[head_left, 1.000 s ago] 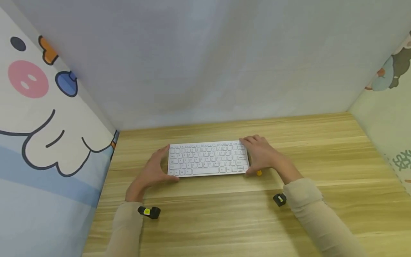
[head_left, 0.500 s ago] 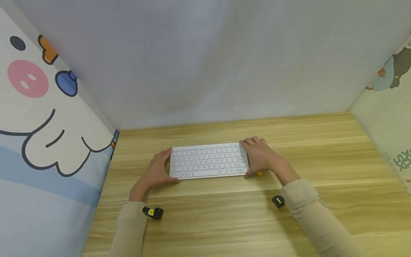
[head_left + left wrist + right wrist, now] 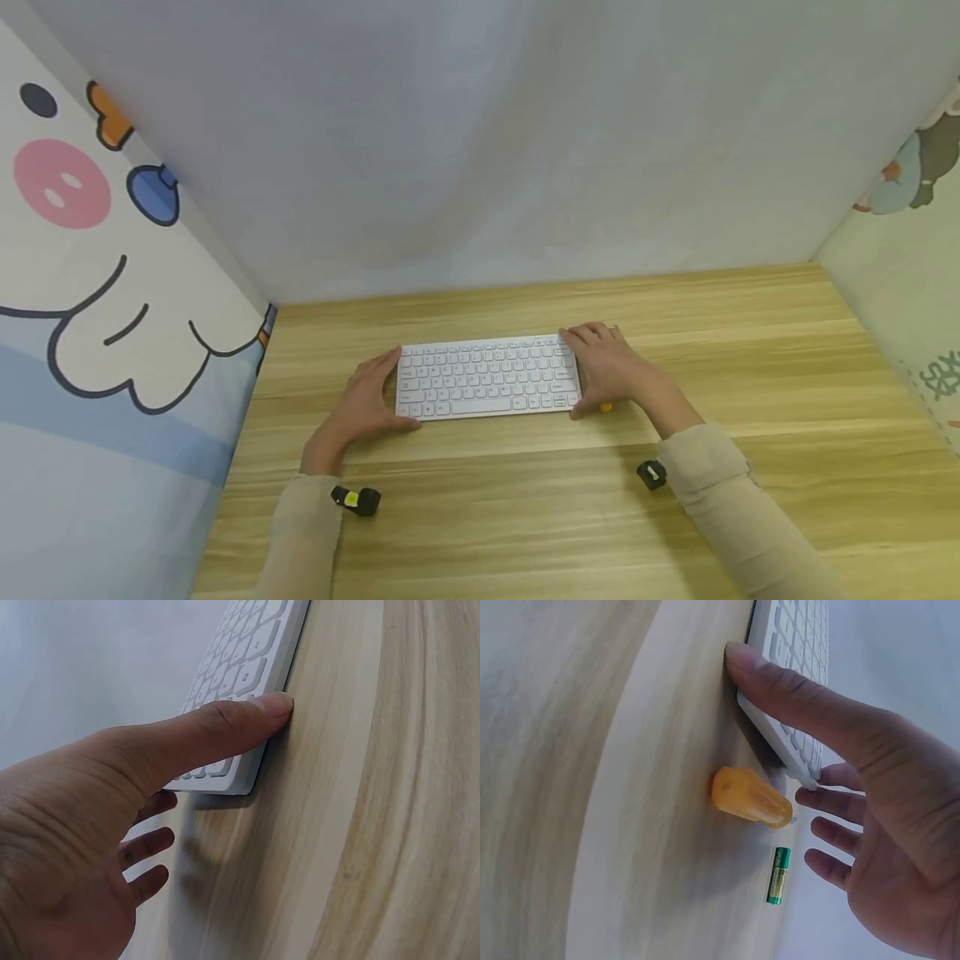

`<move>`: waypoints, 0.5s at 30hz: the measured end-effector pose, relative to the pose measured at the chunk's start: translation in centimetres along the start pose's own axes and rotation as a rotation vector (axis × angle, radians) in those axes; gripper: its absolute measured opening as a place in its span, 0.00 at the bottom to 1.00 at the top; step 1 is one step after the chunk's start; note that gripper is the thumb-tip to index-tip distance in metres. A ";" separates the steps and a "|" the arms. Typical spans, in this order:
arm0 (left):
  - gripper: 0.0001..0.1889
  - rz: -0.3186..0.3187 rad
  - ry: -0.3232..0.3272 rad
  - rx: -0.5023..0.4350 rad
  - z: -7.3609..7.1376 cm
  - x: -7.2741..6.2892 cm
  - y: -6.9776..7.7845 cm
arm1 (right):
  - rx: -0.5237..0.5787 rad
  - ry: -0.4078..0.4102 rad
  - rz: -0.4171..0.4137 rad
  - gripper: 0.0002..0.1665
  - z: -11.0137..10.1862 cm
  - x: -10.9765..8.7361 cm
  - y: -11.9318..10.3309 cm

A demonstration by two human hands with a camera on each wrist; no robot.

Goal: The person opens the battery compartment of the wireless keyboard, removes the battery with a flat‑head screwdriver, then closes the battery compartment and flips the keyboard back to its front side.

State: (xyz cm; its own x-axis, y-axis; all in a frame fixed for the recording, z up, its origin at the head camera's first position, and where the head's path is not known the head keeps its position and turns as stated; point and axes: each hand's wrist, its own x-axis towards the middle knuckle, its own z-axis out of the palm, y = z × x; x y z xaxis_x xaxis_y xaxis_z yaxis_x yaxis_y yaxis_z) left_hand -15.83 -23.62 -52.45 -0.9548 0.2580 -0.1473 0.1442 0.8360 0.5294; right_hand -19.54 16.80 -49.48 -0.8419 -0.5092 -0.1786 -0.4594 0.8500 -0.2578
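A white compact keyboard [image 3: 487,379] lies on the wooden table, keys up, its long side running left to right. My left hand [image 3: 365,402] grips its left end, the thumb along the front edge and the fingers at the back corner. At the right end, my right hand [image 3: 611,367] holds it the same way, thumb at the front corner and fingertips at the back one. Beside that end, under the right palm, lies a short orange plastic piece [image 3: 746,796], mostly hidden in the head view. A green battery [image 3: 778,876] lies near it in the right wrist view.
The wooden table [image 3: 487,508] meets a pale grey wall [image 3: 480,167] at the back. Cartoon-printed panels stand at the left [image 3: 112,250] and right [image 3: 900,275]. Black wrist cameras hang by both sleeves.
Between the first and second frames the keyboard's left end shifted slightly right and toward me, the left hand moving with it. Since then, hands and keyboard have stayed nearly still.
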 end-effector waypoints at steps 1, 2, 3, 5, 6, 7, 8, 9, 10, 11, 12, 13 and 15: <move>0.69 -0.001 0.000 -0.003 0.0 -0.1 0.0 | 0.010 0.004 -0.002 0.80 0.0 -0.1 0.0; 0.69 -0.002 -0.002 -0.008 0.0 -0.1 -0.1 | 0.024 0.010 -0.004 0.81 0.0 -0.3 0.0; 0.68 -0.004 -0.004 -0.016 0.0 -0.2 -0.1 | 0.039 0.016 -0.005 0.81 0.0 -0.4 0.1; 0.68 0.000 -0.004 -0.015 0.0 -0.3 -0.1 | 0.081 0.032 -0.009 0.82 0.0 -0.6 0.3; 0.68 0.002 -0.004 -0.019 0.0 -0.4 -0.2 | 0.097 0.040 -0.012 0.81 0.0 -0.8 0.5; 0.68 -0.001 -0.002 -0.023 -0.1 -0.4 -0.2 | 0.115 0.046 -0.012 0.81 -0.1 -0.9 0.6; 0.68 -0.003 0.003 -0.019 -0.2 -0.4 -0.2 | 0.130 0.054 -0.013 0.79 -0.2 -1.0 0.8; 0.67 -0.003 0.010 -0.015 -0.4 -0.4 -0.2 | 0.146 0.059 -0.011 0.76 -0.3 -1.0 0.9; 0.66 -0.004 0.017 -0.009 -0.6 -0.4 -0.1 | 0.157 0.063 -0.008 0.73 -0.4 -1.0 1.0; 0.64 -0.001 0.029 -0.009 -0.8 -0.3 -0.1 | 0.158 0.071 -0.006 0.70 -0.5 -1.1 1.1; 0.62 0.004 0.045 -0.012 -1.0 -0.2 0.0 | 0.158 0.078 0.000 0.66 -0.7 -1.0 1.1; 0.60 0.007 0.060 -0.008 -1.2 0.0 0.2 | 0.165 0.091 0.003 0.62 -0.9 -1.0 1.1; 0.56 0.022 0.095 0.006 -1.5 0.3 0.7 | 0.189 0.129 0.014 0.54 -1.3 -1.0 1.0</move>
State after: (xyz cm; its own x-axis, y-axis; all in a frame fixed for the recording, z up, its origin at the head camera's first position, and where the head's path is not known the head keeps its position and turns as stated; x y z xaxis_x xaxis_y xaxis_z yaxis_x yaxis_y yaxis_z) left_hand -16.45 -23.68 -50.85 -0.9717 0.2297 -0.0553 0.1671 0.8335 0.5266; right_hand -19.54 18.36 -48.32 -0.8826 -0.4658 -0.0636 -0.3964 0.8101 -0.4320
